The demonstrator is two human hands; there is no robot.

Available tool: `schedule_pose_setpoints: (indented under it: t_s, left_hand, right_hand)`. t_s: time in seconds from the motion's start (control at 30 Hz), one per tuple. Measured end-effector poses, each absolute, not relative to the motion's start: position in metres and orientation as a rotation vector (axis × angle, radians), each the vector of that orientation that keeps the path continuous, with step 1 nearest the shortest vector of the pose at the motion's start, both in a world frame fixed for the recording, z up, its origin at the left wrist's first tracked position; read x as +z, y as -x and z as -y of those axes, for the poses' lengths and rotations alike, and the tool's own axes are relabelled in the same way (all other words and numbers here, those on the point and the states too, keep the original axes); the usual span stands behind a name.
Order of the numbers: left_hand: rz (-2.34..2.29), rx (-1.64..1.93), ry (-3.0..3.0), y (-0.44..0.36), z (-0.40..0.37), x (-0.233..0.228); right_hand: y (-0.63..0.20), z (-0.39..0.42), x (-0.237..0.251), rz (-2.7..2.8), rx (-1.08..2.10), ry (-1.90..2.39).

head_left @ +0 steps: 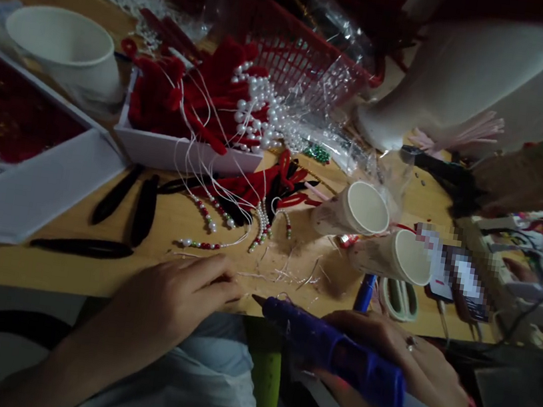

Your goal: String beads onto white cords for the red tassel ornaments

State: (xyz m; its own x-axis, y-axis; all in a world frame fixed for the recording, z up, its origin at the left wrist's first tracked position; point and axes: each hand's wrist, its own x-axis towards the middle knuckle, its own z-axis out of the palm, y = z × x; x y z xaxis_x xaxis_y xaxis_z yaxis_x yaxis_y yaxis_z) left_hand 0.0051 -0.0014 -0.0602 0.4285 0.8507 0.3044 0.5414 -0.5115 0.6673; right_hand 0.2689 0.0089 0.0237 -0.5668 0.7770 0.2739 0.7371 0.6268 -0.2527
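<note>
My right hand (409,371) grips a blue hot glue gun (346,355), a pale glue stick trailing from its rear end. The gun's dark nozzle points left, close to the fingertips of my left hand (188,293). At the table's front edge, the left fingers are pressed together; what they hold, if anything, is too small to name. Just beyond them are thin white thread scraps (286,274). Farther back lie strings of red and pearl beads (205,245) on white cords.
Black leaf-shaped pieces (144,211) lie left of the bead strings. A white box (187,153) holds red fuzzy pieces. Two paper cups (364,210) lie tilted, with scissors (398,299) and phones (467,283) to the right. A red basket (294,45) stands behind.
</note>
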Motion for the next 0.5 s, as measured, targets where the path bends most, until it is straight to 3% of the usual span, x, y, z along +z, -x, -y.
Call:
schedule_pose_setpoints:
  t_s: [0.5]
  left_hand:
    - [-1.214, 0.837, -2.233, -0.0045, 0.0028, -0.0602]
  right_hand:
    - [-0.2722, -0.0056, 0.0335, 2.593, 0.17, 1.262]
